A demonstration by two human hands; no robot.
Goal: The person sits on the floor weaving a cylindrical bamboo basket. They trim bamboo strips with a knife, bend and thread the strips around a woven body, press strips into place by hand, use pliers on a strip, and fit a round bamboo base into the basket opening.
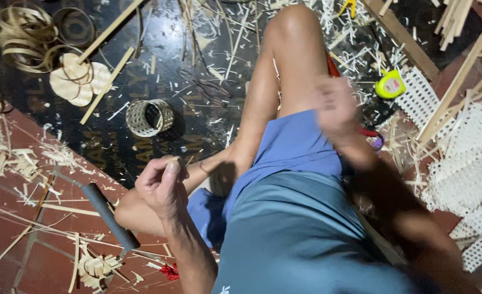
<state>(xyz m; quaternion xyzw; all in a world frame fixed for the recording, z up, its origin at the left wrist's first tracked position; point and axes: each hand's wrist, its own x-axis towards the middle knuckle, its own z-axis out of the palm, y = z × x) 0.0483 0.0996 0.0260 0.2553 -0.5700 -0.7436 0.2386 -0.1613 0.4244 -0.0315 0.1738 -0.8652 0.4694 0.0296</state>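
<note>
Seemingly, left hand [162, 185] grip pressed together, pinching a thin strip above the floor [45, 261]; right hand [336, 111] blurred, grip unclear; woven ring [150, 117] nearby.

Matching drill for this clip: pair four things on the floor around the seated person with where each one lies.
Things:
1. woven ring
2. tape measure
3. dark tube
4. white mesh

Places:
A. far right edge
B. on red tiles, lower left
C. on the dark mat, centre left
D. upper right, past the raised knee

Pairs: 1-C, 2-D, 3-B, 4-A
</note>
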